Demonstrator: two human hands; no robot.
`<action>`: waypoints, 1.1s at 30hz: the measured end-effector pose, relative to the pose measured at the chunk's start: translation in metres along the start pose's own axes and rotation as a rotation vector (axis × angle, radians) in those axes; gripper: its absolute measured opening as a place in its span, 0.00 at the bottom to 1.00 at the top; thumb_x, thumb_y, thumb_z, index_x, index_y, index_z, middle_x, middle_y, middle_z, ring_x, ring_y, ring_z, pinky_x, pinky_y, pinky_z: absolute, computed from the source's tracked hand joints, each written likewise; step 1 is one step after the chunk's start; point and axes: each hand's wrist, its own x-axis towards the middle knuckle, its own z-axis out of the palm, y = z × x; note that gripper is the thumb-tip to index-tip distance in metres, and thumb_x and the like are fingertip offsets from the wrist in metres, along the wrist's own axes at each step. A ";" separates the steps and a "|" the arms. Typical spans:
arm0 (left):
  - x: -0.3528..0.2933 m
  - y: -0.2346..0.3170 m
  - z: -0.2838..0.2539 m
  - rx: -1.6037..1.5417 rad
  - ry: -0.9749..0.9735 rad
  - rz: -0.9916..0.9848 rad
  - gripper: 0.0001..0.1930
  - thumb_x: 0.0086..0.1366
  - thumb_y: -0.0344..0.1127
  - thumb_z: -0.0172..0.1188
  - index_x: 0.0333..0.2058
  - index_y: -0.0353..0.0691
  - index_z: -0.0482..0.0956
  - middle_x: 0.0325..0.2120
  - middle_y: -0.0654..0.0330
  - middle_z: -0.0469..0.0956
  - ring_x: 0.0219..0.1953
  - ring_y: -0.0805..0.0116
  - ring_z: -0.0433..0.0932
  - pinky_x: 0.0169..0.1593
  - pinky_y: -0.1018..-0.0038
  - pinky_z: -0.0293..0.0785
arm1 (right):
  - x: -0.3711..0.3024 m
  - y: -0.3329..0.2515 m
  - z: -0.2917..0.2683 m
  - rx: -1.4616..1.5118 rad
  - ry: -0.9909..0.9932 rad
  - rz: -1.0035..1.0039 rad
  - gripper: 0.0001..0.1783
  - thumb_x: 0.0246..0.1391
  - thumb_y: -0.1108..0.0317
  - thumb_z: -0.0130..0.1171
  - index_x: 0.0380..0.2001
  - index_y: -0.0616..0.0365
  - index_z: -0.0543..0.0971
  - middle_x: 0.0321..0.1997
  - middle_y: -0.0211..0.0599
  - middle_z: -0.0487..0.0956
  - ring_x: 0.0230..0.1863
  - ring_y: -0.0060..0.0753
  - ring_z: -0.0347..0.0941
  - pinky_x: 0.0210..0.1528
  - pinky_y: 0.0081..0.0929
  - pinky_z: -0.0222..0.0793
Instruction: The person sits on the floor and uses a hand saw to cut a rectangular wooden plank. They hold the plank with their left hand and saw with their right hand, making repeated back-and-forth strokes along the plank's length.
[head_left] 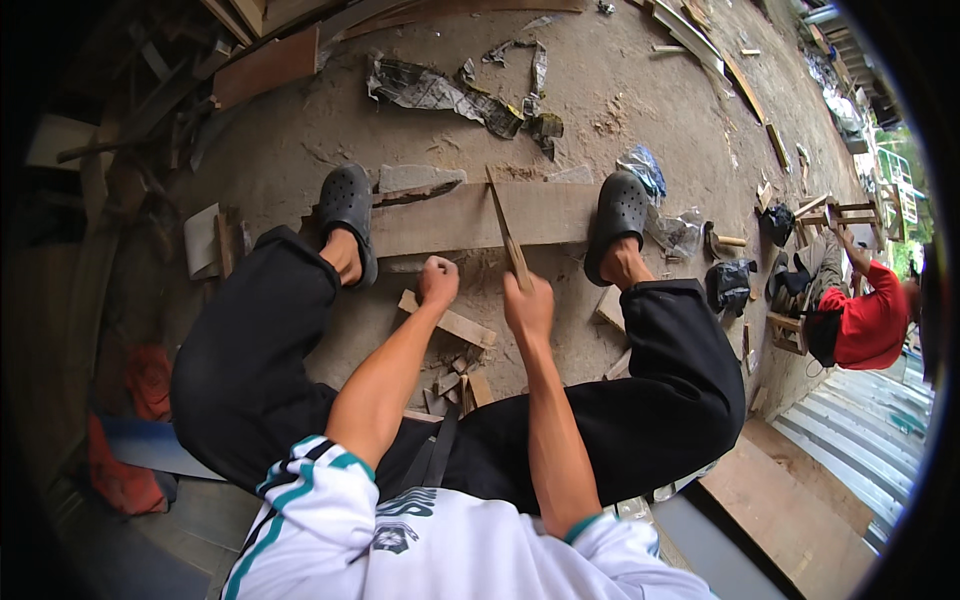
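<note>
My right hand is closed round the near end of a long, narrow tool that tapers to a point. Its exact kind does not show from this angle. The tool reaches across a wide wooden board, which lies crosswise between my two dark clogs. Just short of the board's near edge is my left hand, its fingers curled in. Whatever it may hold is hidden. Below that hand lies a short piece of wood on the ground.
Wood offcuts are scattered between my legs. Torn newspaper lies beyond the board, and crumpled plastic sits by my right foot. At far right, a person in red works near wooden frames. Planks lean at upper left.
</note>
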 end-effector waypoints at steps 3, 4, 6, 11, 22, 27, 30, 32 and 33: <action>0.013 -0.020 -0.007 0.029 0.092 0.110 0.09 0.59 0.37 0.58 0.31 0.36 0.78 0.28 0.47 0.80 0.33 0.48 0.80 0.37 0.60 0.74 | 0.042 -0.006 0.030 -0.075 -0.021 0.043 0.19 0.51 0.59 0.55 0.22 0.69 0.74 0.14 0.42 0.68 0.19 0.26 0.65 0.26 0.34 0.65; 0.017 -0.020 -0.011 0.027 0.092 0.062 0.09 0.59 0.37 0.58 0.32 0.36 0.78 0.28 0.47 0.80 0.34 0.48 0.79 0.39 0.60 0.74 | 0.035 0.003 0.021 0.001 -0.003 0.069 0.18 0.51 0.60 0.54 0.21 0.68 0.74 0.14 0.38 0.68 0.19 0.25 0.65 0.26 0.31 0.65; 0.033 -0.030 -0.028 0.074 0.130 0.005 0.10 0.59 0.37 0.57 0.35 0.36 0.78 0.32 0.48 0.79 0.38 0.48 0.78 0.43 0.59 0.73 | -0.009 -0.010 -0.001 0.021 -0.053 0.064 0.18 0.50 0.60 0.54 0.21 0.68 0.74 0.15 0.45 0.69 0.19 0.30 0.68 0.27 0.34 0.66; 0.029 -0.018 -0.011 0.312 0.071 0.130 0.15 0.60 0.37 0.58 0.45 0.39 0.77 0.48 0.50 0.73 0.52 0.49 0.70 0.56 0.60 0.67 | 0.041 0.020 0.009 0.095 -0.050 0.113 0.15 0.48 0.62 0.57 0.21 0.66 0.77 0.14 0.41 0.69 0.19 0.25 0.67 0.27 0.32 0.66; 0.043 0.026 -0.019 0.579 -0.159 0.233 0.30 0.61 0.39 0.59 0.62 0.49 0.66 0.68 0.55 0.52 0.68 0.50 0.51 0.67 0.53 0.53 | 0.032 0.012 0.014 -0.009 -0.052 0.031 0.13 0.48 0.64 0.56 0.22 0.67 0.77 0.15 0.46 0.72 0.19 0.27 0.67 0.28 0.33 0.67; 0.055 0.005 -0.035 0.702 -0.212 0.214 0.32 0.61 0.42 0.60 0.65 0.51 0.63 0.69 0.53 0.50 0.69 0.47 0.51 0.67 0.52 0.54 | -0.014 -0.015 -0.019 0.034 -0.108 0.092 0.16 0.49 0.62 0.55 0.20 0.67 0.74 0.14 0.43 0.68 0.19 0.27 0.65 0.27 0.32 0.66; 0.050 0.000 -0.028 0.731 -0.233 0.287 0.35 0.61 0.44 0.61 0.66 0.51 0.60 0.69 0.51 0.48 0.69 0.46 0.50 0.67 0.52 0.55 | 0.017 0.010 -0.001 0.060 -0.070 0.124 0.15 0.50 0.65 0.55 0.19 0.67 0.72 0.13 0.41 0.65 0.19 0.26 0.64 0.25 0.33 0.63; 0.051 0.003 -0.028 0.748 -0.254 0.296 0.38 0.60 0.45 0.63 0.67 0.51 0.57 0.70 0.50 0.45 0.70 0.45 0.49 0.67 0.52 0.55 | 0.039 0.007 0.015 0.045 -0.061 0.095 0.13 0.50 0.67 0.55 0.19 0.67 0.72 0.13 0.41 0.65 0.19 0.25 0.64 0.24 0.35 0.62; 0.049 0.003 -0.028 0.775 -0.301 0.258 0.40 0.59 0.45 0.63 0.68 0.51 0.56 0.70 0.49 0.44 0.70 0.45 0.48 0.68 0.53 0.54 | 0.030 0.004 0.011 0.041 -0.061 0.060 0.13 0.50 0.67 0.55 0.19 0.67 0.72 0.13 0.42 0.66 0.18 0.26 0.64 0.24 0.36 0.63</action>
